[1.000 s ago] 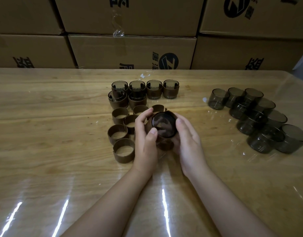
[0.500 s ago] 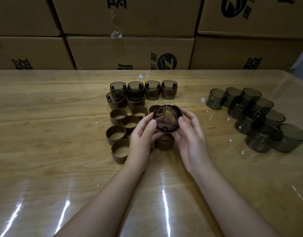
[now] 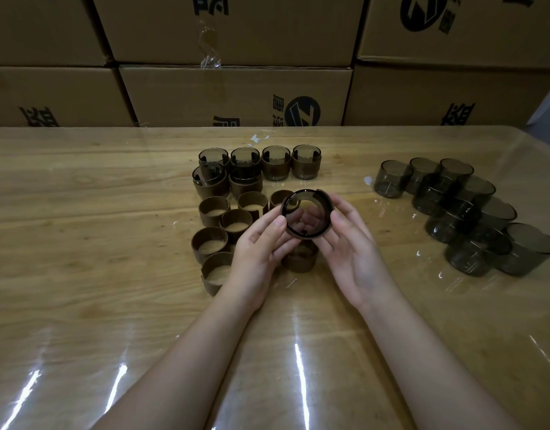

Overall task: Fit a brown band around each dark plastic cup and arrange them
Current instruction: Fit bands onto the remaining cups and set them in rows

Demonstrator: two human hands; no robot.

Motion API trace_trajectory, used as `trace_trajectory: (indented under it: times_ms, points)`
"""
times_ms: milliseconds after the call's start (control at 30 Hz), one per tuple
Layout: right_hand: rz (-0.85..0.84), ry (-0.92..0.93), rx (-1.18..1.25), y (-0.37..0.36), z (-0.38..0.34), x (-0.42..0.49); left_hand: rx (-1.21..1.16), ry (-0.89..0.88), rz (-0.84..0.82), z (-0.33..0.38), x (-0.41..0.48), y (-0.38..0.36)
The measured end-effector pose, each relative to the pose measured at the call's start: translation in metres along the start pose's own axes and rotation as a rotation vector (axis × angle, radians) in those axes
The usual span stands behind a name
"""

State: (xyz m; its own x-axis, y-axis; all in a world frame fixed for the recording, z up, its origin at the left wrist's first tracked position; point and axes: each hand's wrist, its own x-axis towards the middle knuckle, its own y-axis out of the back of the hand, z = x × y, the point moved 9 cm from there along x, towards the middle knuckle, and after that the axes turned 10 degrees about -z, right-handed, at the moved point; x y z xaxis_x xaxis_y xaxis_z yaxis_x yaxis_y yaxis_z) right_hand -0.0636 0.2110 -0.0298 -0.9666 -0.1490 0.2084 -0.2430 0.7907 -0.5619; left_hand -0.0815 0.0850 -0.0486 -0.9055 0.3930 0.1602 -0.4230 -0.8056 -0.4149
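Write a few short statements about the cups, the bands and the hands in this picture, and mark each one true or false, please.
1. The left hand and the right hand hold one dark cup together. True.
2. The bare cups stand left of the hands. False: they stand on the right side of the table.
3. Empty brown bands lie left of the held cup. True.
4. The banded cups form the row nearest the person. False: they stand on the far side, towards the cardboard boxes.
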Motion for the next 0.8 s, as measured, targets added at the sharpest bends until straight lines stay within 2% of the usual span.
trace_trajectory:
  times_ms: [400,800]
  points:
    - [-0.014,0.005,0.096,-0.001,0.001,0.001,-0.115,0.005,-0.052,-0.004,0.002,-0.001]
    - [-0.035,-0.043,0.342,-0.011,0.012,0.002,-0.183,0.02,-0.062,-0.005,0.003,-0.004]
